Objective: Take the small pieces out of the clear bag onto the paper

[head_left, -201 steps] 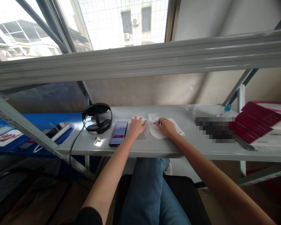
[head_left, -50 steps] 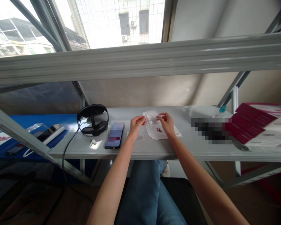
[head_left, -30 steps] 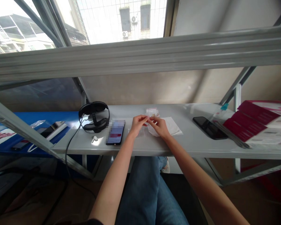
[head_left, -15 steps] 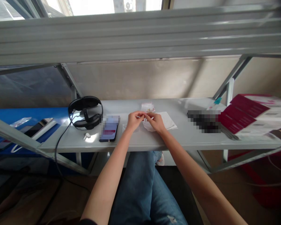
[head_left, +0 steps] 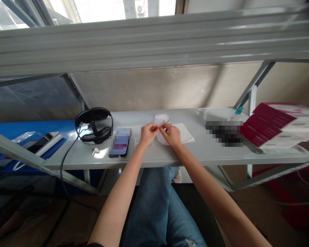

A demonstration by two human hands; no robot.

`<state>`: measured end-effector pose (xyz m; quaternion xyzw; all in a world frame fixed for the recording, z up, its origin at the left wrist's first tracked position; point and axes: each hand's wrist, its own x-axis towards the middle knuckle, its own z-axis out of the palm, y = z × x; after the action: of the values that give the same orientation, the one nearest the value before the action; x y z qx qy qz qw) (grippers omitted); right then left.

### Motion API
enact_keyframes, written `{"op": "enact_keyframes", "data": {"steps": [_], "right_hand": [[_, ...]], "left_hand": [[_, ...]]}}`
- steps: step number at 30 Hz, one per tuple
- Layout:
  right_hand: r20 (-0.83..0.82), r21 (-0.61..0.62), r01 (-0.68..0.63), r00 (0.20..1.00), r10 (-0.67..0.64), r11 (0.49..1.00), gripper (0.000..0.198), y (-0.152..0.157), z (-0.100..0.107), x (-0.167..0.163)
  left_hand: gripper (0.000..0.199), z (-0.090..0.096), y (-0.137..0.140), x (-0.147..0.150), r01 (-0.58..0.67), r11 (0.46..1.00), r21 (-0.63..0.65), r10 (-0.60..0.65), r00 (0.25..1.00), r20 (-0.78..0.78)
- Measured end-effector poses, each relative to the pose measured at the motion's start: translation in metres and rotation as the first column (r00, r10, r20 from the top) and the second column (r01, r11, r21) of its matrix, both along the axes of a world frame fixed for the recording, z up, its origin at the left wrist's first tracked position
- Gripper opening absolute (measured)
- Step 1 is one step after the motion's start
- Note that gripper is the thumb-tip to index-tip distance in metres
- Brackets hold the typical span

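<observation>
My left hand (head_left: 148, 133) and my right hand (head_left: 171, 133) meet fingertip to fingertip above the table. Both are closed in a pinch, and whatever sits between the fingertips is too small to make out. Under my right hand lies a sheet of white paper (head_left: 185, 133), partly covered by it. Just beyond the fingers is a small clear bag (head_left: 161, 118) with tiny coloured bits in it. Another clear plastic piece (head_left: 137, 141) lies flat by my left wrist.
Left of my hands are a phone (head_left: 120, 142), white earbuds (head_left: 95, 151) and a black headset (head_left: 94, 125) with a cable. To the right, a blurred-out dark object (head_left: 224, 133) lies near maroon and white boxes (head_left: 270, 125). A metal beam (head_left: 154, 44) crosses overhead.
My right fingers have curled in a little more at the pinch. My hands stay in the same place, and the view has tilted slightly.
</observation>
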<state>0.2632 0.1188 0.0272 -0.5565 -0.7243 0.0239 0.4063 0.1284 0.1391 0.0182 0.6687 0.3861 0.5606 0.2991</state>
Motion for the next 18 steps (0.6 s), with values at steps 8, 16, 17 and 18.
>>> {"op": "enact_keyframes", "data": {"steps": [8,16,17,18], "right_hand": [[-0.174,0.066,0.114,0.980,-0.101,0.991,0.020,0.0007,-0.0003,0.0030],[-0.713,-0.041,-0.250,0.685,0.147,0.967,0.019,0.0083,-0.0002,0.0089],[-0.757,-0.047,-0.298,0.633,0.161,0.953,0.018,0.0086,0.0006,0.0091],[-0.791,-0.052,-0.339,0.588,0.168,0.939,0.018,0.0085,0.0015,0.0092]], "left_hand": [[0.008,0.0035,-0.0028,-0.0010,-0.092,0.996,0.009,0.091,0.994,0.067],[0.027,0.0015,0.0055,-0.0042,-0.138,0.985,-0.105,0.149,0.983,0.106],[0.031,0.0007,0.0063,-0.0041,-0.128,0.984,-0.124,0.142,0.984,0.112],[0.035,0.0000,0.0068,-0.0038,-0.095,0.985,-0.146,0.113,0.986,0.124]]}}
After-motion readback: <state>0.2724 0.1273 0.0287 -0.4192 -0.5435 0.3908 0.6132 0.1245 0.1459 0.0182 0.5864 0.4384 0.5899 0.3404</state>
